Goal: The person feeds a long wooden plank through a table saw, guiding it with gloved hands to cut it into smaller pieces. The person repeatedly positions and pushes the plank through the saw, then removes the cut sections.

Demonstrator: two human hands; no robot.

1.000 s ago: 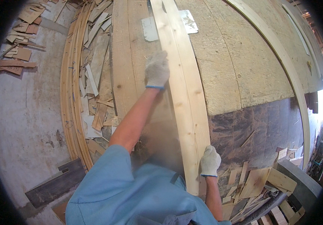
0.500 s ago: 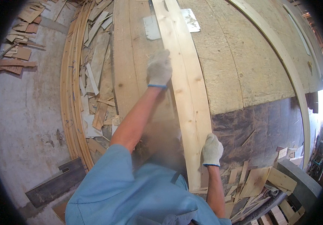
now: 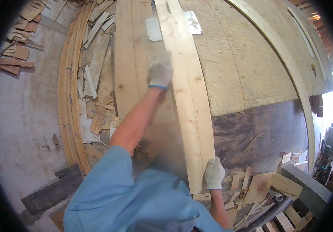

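Observation:
A long pale wooden board (image 3: 187,91) runs from the far edge down to my body, with a lengthwise line along it and a narrow slit at its far end. My left hand (image 3: 160,70), in a whitish knit glove with a blue cuff, is closed at the board's left edge; its fingertips are partly hidden. Further down, my gloved right hand (image 3: 214,173) grips the right edge close to the board's near end. Beneath the board's far part lies a whitish flat sheet (image 3: 153,29). Hazy blur covers the spot between my left arm and the board.
Wide planks (image 3: 126,77) lie left of the board, and a yellowish panel (image 3: 228,69) to its right. Long thin strips (image 3: 67,96) and offcuts (image 3: 91,81) fill the left side. More wood scraps (image 3: 257,187) lie at lower right, beside a grey curved edge (image 3: 305,185).
My right hand has slid nearer to me along the board's right edge. The left hand keeps its place by the left edge, while the whole view has shifted slightly.

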